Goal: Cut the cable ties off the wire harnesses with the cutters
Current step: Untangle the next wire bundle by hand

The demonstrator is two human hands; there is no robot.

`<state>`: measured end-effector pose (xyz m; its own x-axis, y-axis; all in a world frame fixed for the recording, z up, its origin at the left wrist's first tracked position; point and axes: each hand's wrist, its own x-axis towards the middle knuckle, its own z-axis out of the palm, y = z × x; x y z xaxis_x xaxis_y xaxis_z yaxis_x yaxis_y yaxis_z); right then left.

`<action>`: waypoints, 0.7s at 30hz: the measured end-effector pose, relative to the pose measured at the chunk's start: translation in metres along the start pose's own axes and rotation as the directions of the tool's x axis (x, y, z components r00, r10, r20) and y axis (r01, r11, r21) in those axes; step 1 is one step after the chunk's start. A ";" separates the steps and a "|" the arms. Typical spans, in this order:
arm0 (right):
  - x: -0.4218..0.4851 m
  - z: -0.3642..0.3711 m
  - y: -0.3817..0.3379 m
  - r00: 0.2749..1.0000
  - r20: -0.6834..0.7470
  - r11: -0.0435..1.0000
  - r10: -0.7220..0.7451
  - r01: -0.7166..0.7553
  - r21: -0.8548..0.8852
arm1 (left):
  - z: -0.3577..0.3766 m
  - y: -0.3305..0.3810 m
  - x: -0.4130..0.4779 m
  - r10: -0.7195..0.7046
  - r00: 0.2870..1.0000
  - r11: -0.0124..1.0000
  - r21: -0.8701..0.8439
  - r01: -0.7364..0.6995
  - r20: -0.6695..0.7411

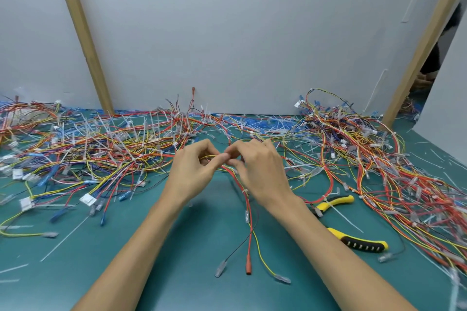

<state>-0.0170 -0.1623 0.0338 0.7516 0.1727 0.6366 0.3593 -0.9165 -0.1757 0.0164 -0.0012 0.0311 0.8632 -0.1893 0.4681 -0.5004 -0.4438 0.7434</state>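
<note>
Harness [249, 199] pinched by left hand [194, 171] and right hand [262, 171], tie-hunting; cutters [353, 225] right of harness, idle, probably needed next.

Cutters [351, 222] head hidden under right arm [316, 230]. Wire piles [379, 159] cut off at both side edges.
</note>
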 end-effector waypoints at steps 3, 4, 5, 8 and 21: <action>0.001 0.009 0.005 0.999 -0.025 0.999 -0.035 0.034 -0.030 | 0.002 0.003 -0.001 0.032 0.999 0.997 0.076 -0.030 -0.029; 0.000 0.012 0.005 0.996 -0.069 0.997 -0.060 0.056 -0.059 | 0.002 0.005 -0.001 0.034 0.998 0.994 0.101 -0.029 -0.046; 0.000 0.015 0.006 0.989 -0.122 0.993 -0.089 0.078 -0.094 | 0.002 0.007 0.000 0.032 0.998 0.993 0.119 -0.024 -0.062; 0.002 0.019 0.015 0.955 -0.260 0.981 -0.145 0.103 -0.165 | -0.003 0.014 0.003 0.039 0.998 0.991 0.129 -0.034 -0.041; -0.006 0.032 0.017 0.977 -0.210 0.993 0.048 -0.025 0.112 | -0.029 0.000 0.007 -0.170 0.868 0.977 0.194 0.087 0.466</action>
<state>0.0020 -0.1673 0.0029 0.6354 0.0486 0.7707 0.3998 -0.8746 -0.2745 0.0204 0.0224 0.0485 0.8657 -0.4972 0.0574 -0.4007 -0.6199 0.6747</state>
